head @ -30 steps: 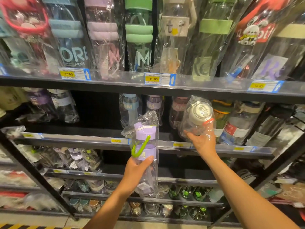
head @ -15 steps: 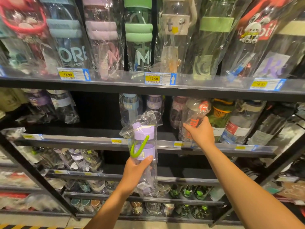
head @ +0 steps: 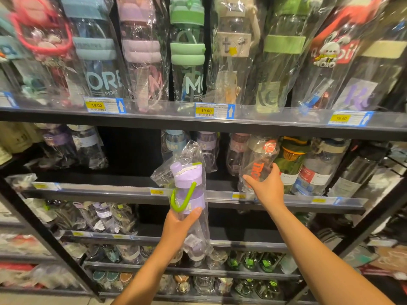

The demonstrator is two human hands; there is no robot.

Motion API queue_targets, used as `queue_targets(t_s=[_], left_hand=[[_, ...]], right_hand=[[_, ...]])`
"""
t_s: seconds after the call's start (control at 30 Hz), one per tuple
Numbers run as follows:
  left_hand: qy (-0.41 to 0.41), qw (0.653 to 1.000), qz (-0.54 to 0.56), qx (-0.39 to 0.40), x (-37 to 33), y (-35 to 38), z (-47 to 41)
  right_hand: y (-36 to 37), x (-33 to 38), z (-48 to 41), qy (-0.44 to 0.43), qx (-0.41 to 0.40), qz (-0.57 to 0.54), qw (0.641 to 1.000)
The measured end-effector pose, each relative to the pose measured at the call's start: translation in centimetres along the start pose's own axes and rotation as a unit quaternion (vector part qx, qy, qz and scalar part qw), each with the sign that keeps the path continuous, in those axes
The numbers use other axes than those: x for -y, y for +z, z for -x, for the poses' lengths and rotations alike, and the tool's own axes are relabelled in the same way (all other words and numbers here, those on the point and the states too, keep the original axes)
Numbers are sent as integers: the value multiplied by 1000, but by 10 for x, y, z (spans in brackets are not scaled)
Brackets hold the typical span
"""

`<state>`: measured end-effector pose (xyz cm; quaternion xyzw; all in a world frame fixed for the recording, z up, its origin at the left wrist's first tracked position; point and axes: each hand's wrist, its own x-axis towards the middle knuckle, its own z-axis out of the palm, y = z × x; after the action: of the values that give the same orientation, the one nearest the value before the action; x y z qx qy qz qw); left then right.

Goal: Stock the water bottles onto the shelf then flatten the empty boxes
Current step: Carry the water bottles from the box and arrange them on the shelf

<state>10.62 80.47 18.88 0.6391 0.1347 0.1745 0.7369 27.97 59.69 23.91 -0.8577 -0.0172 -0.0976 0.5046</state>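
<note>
Right bottle (head: pixel 258 164) seemingly on shelf (head: pixel 105 189); left bottle (head: pixel 187 183) before shelf.

Top-row bottles (head: pixel 187 51) are cut off by the upper edge; the middle rail's yellow price tags (head: pixel 157 191) blur unreadable; lower-right clutter (head: pixel 387 258) is indistinct

Before you stands one black metal shelving unit (head: pixel 198 126) of several tiers, and each front edge is fitted with a clear plastic price rail (head: pixel 275 200). On the top rail you have yellow price tags (head: pixel 206 110) with blue arrows, reading 18.00, 19.00 and 16.00. The tags lower down are too blurred to read. Black uprights (head: pixel 47 234) slant at your left and right. The back panel (head: pixel 132 150) of the second tier is dark and shadowed. The floor (head: pixel 19 299) shows as a pale strip at your lower left. The light is warm, brightest on the top tier and dimmer below.
</note>
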Motion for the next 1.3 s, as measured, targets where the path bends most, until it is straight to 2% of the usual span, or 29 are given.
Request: queue_targets(t_s=[0.27, 0.5, 0.63, 0.77, 1.03, 1.3], left_hand=[[23, 1000, -6, 4, -21, 17, -21], [109, 985, -132, 11, -41, 52, -57], [34, 986, -155, 51, -34, 69, -77], [-8, 988, -153, 15, -15, 70, -82], [70, 973, -218, 24, -22, 92, -106], [69, 964, -258, 11, -17, 91, -124]], right_hand=[[-11, -17, 24, -15, 5, 14, 1000], [-23, -43, 36, -21, 77, 103, 991], [-30, -53, 38, -23, 105, 110, 988], [-35, -59, 36, -22, 121, 116, 986], [-40, -65, 29, -16, 130, 126, 983], [-42, -68, 24, -23, 134, 126, 983]])
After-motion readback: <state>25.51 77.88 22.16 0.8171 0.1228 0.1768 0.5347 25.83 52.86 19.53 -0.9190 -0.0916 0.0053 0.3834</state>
